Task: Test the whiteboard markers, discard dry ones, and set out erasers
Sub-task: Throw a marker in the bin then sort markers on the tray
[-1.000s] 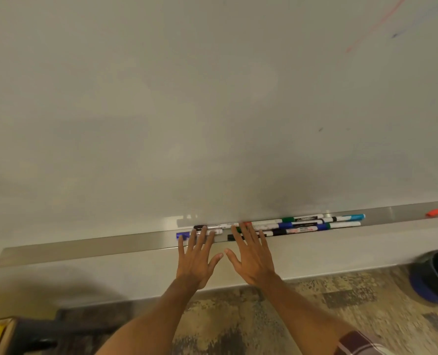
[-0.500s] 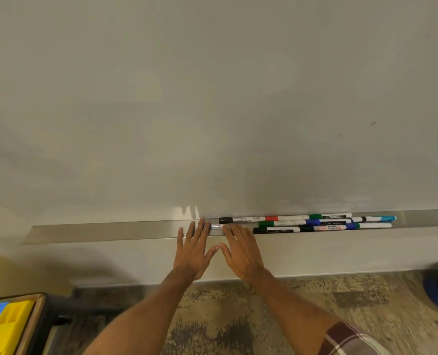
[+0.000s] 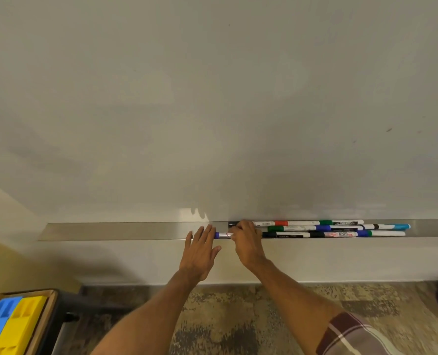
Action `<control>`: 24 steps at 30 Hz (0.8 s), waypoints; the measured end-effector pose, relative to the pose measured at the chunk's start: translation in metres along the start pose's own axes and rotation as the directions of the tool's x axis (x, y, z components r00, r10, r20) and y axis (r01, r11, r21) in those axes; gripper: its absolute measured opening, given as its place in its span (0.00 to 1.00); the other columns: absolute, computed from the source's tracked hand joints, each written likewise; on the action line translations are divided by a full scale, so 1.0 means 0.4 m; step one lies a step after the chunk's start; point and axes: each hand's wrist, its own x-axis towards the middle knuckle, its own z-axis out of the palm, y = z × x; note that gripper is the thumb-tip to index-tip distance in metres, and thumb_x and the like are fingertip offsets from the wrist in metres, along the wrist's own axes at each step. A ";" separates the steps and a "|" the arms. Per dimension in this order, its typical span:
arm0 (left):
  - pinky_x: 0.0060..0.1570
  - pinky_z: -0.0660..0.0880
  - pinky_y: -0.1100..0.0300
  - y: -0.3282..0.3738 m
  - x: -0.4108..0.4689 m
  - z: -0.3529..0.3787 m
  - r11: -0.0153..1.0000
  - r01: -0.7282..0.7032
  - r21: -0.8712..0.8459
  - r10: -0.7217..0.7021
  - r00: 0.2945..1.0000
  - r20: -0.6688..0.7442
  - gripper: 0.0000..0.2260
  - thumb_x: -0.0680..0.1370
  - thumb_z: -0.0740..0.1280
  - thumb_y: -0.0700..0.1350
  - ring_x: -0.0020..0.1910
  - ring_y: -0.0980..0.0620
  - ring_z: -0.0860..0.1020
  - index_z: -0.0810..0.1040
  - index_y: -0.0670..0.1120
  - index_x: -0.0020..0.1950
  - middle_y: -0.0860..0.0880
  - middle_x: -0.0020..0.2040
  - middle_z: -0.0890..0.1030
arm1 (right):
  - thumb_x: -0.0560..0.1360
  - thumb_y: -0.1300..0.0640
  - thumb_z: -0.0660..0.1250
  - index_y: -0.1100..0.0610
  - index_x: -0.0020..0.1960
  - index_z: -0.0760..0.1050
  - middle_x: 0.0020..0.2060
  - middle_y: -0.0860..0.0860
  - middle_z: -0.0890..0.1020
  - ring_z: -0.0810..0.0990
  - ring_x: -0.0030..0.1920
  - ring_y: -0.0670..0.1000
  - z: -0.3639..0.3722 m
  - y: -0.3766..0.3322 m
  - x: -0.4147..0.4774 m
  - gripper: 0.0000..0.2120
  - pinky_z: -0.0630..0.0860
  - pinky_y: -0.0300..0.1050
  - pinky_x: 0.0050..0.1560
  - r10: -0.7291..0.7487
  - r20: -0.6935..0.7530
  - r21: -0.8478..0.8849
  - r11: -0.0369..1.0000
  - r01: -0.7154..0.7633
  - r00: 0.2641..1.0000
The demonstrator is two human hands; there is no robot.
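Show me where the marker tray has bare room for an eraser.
The tray is bare from its left end up to the left hand. A shorter bare strip lies right of the marker pile, out to the frame edge. It is crowded in between: the right hand pinches a blue-capped marker, and the pile's three rows start beside it.

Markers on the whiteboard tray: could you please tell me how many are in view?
10: one blue-capped marker pinched in the right hand; nine on the tray beside it, three each in the back row, middle row and front row. The hand may hide another.
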 end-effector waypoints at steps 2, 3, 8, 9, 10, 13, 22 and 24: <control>0.76 0.41 0.48 0.001 -0.001 -0.013 1.000 0.000 -0.002 0.000 1.000 0.005 0.34 0.78 0.32 0.63 0.79 0.49 0.46 0.46 0.49 0.80 0.50 0.80 0.48 | 0.78 0.58 0.65 0.52 0.65 0.71 0.62 0.51 0.71 0.65 0.65 0.52 -0.006 0.000 -0.001 0.16 0.61 0.45 0.66 -0.022 -0.004 -0.006 1.000 0.022 1.000; 0.76 0.41 0.48 0.002 0.000 -0.021 1.000 0.008 -0.001 -0.008 1.000 -0.014 0.28 0.82 0.40 0.59 0.79 0.49 0.47 0.47 0.49 0.80 0.50 0.80 0.49 | 0.78 0.58 0.64 0.52 0.66 0.71 0.62 0.51 0.70 0.65 0.65 0.52 -0.009 0.001 -0.006 0.16 0.61 0.45 0.66 -0.037 -0.010 -0.003 0.999 0.037 0.999; 0.75 0.52 0.49 0.016 0.002 -0.062 0.999 0.022 -0.028 -0.028 0.976 -0.215 0.22 0.83 0.58 0.42 0.75 0.49 0.61 0.59 0.49 0.77 0.49 0.76 0.63 | 0.79 0.60 0.62 0.53 0.66 0.71 0.62 0.51 0.70 0.67 0.63 0.52 -0.040 0.015 -0.029 0.16 0.63 0.45 0.64 -0.114 -0.074 0.001 0.993 0.114 0.991; 0.74 0.55 0.49 0.018 0.001 -0.067 1.000 0.008 -0.018 -0.012 0.972 -0.235 0.21 0.82 0.60 0.41 0.73 0.49 0.64 0.63 0.49 0.75 0.49 0.74 0.67 | 0.79 0.60 0.61 0.53 0.66 0.71 0.62 0.51 0.71 0.67 0.63 0.52 -0.050 0.018 -0.034 0.15 0.63 0.45 0.63 -0.132 -0.088 -0.009 0.991 0.132 0.987; 0.72 0.58 0.49 0.021 0.000 -0.073 1.000 -0.011 -0.015 0.006 0.965 -0.261 0.19 0.81 0.61 0.40 0.71 0.48 0.68 0.67 0.48 0.73 0.49 0.71 0.71 | 0.80 0.58 0.60 0.53 0.65 0.71 0.61 0.51 0.71 0.68 0.62 0.52 -0.062 0.020 -0.036 0.14 0.63 0.45 0.63 -0.154 -0.097 -0.023 0.988 0.152 0.983; 0.68 0.61 0.48 0.037 -0.005 -0.095 0.997 -0.080 0.000 0.076 0.947 -0.313 0.14 0.80 0.64 0.41 0.63 0.47 0.75 0.73 0.48 0.66 0.48 0.64 0.78 | 0.80 0.50 0.58 0.54 0.64 0.72 0.60 0.53 0.75 0.72 0.60 0.53 -0.100 0.025 -0.039 0.15 0.63 0.49 0.64 -0.210 -0.114 -0.070 0.977 0.203 0.971; 0.61 0.56 0.48 0.096 -0.016 -0.168 0.969 -0.206 0.138 0.241 0.914 -0.327 0.15 0.81 0.63 0.42 0.58 0.48 0.76 0.72 0.51 0.67 0.50 0.61 0.79 | 0.80 0.56 0.61 0.56 0.67 0.67 0.62 0.53 0.75 0.75 0.58 0.53 -0.188 0.036 -0.043 0.16 0.68 0.47 0.60 -0.294 0.026 -0.118 0.948 0.295 0.956; 0.61 0.55 0.49 0.108 -0.021 -0.188 0.955 -0.234 0.185 0.285 0.897 -0.338 0.14 0.82 0.61 0.43 0.58 0.49 0.76 0.71 0.52 0.67 0.51 0.62 0.79 | 0.81 0.56 0.59 0.56 0.67 0.67 0.60 0.54 0.75 0.76 0.55 0.53 -0.209 0.043 -0.055 0.16 0.70 0.45 0.56 -0.305 0.033 -0.123 0.944 0.307 0.952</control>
